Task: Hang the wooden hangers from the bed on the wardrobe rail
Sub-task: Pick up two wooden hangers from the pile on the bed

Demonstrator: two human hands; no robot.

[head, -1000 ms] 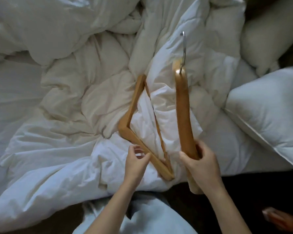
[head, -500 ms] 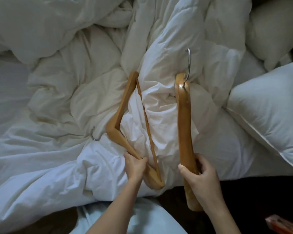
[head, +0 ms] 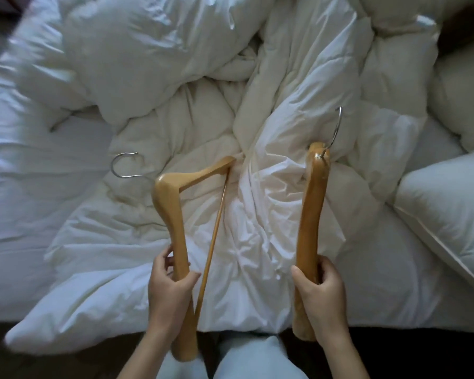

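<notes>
Two wooden hangers are held over a rumpled white duvet (head: pixel 257 236). My left hand (head: pixel 169 294) grips the near arm of the left hanger (head: pixel 173 214), which is lifted off the bedding; its metal hook (head: pixel 123 165) points left and its thin crossbar runs diagonally. My right hand (head: pixel 322 294) grips the lower part of the right hanger (head: pixel 311 212), seen edge-on and nearly upright, with its metal hook (head: pixel 335 129) at the top. The wardrobe rail is out of sight.
White pillows (head: pixel 449 214) lie at the right side of the bed, more bedding is bunched at the back. The bed's near edge runs along the bottom, with dark floor (head: pixel 422 356) beyond it and my light trousers (head: pixel 252 359) between my arms.
My left hand closed around the left hanger and lifted it off the duvet, turning its hook up and to the left. The view pulled back from the bed while the right hanger stayed in hand.
</notes>
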